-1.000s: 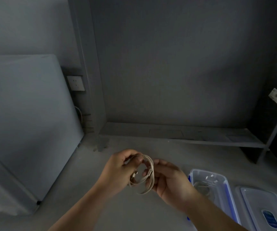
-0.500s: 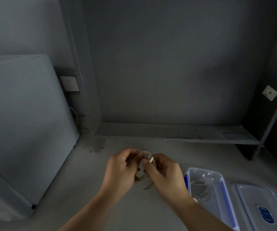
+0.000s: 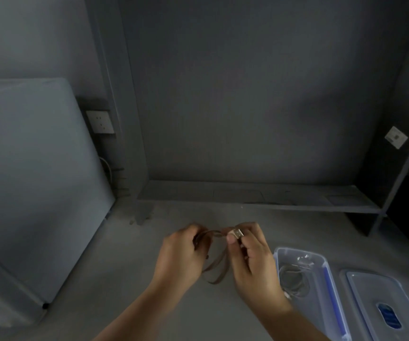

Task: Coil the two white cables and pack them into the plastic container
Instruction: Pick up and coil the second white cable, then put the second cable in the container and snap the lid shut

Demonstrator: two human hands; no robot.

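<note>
Your left hand [image 3: 182, 252] was closed around the coiled white cable [image 3: 217, 269] while your right hand [image 3: 252, 257] pinched its USB plug [image 3: 236, 233] at the top, loops hanging between the two above the desk [image 3: 129, 279]. The open plastic container [image 3: 331, 299] lay just right of your right hand, nearer that hand, another coil [image 3: 293, 279] already inside. The held cable looked thin, pale and loosely looped.

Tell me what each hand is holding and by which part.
Both hold one coiled white cable: the left hand grips the bundled loops, and the right hand pinches its plug end between thumb and fingers.
</note>
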